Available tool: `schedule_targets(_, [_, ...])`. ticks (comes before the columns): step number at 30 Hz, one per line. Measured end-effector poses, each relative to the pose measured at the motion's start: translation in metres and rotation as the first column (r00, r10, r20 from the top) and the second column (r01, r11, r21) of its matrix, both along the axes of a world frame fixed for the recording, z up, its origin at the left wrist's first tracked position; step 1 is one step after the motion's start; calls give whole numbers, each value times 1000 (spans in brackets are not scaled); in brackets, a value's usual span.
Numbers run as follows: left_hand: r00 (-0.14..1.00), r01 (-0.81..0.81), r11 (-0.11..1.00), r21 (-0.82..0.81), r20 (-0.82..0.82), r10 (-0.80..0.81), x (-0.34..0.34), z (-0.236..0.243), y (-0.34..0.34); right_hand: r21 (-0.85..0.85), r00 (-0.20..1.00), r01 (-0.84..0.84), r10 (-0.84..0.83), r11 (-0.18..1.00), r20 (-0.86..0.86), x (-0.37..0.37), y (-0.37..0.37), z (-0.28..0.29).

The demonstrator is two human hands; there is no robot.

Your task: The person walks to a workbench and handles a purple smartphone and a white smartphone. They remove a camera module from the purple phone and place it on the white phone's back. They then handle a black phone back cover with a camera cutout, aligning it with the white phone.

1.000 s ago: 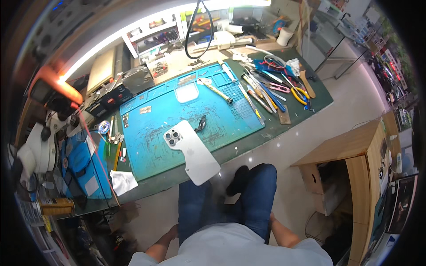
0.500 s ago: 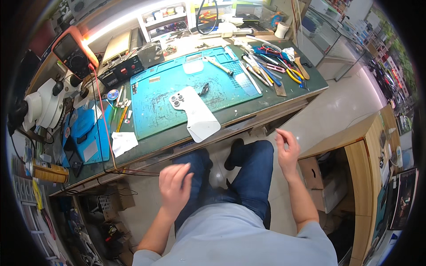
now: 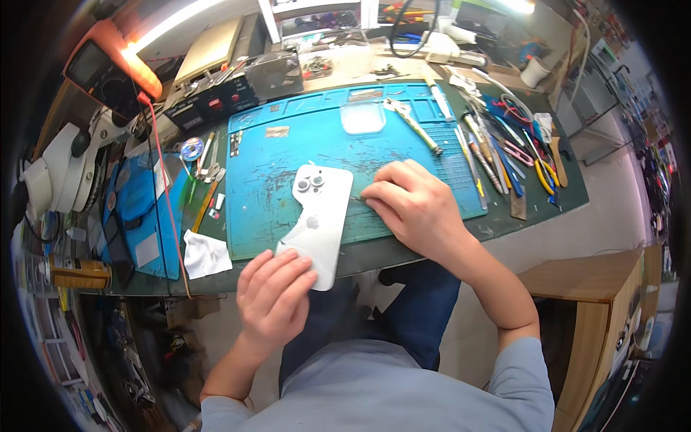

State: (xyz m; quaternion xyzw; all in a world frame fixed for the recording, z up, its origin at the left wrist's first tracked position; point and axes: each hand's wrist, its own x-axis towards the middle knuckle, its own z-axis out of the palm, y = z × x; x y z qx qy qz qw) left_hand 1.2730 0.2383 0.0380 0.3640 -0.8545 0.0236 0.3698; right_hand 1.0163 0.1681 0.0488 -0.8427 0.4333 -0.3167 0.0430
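phone (image 3: 317,219): face-down on blue mat (image 3: 288,155), lower end overhanging counter (image 3: 403,248) edge at 6 o'clock | left hand (image 3: 277,299): fingers flat on that end, gripping nothing | right hand (image 3: 410,201): curled at 3 o'clock side, contents unclear | risk: hard press on the overhang could tip the phone off

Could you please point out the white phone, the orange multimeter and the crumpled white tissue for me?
white phone (image 3: 322,209): head view, middle of its back.
orange multimeter (image 3: 101,66): head view, its screen face.
crumpled white tissue (image 3: 204,255): head view, its centre.
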Motion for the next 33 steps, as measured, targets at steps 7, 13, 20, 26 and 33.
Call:
schedule_targets(7, [964, -226, 954, 199, -96, 249, 23, -5, 1, -83, 984, 21, -6, 996, 177, 9, -2, 2])
schedule_targets(13, [920, -390, 845, 366, 106, 378, -4, 21, -16, -117, 965, 240, -250, 964, -81, -20, -36, 26])
schedule_targets(20, [976, -199, 854, 481, 172, 131, 17, 35, -45, -85, 903, 373, -383, 924, -195, -44, -61, 22])
schedule_targets(26, [967, -40, 892, 450, 241, -78, 14, 44, -68, -152, 962, 272, -272, 950, 22, -29, -73, 14])
schedule_targets(33, [952, 15, 917, 398, 276, -135, -17, 32, -82, -132, 996, 41, -31, 990, 78, -25, -68, 7])
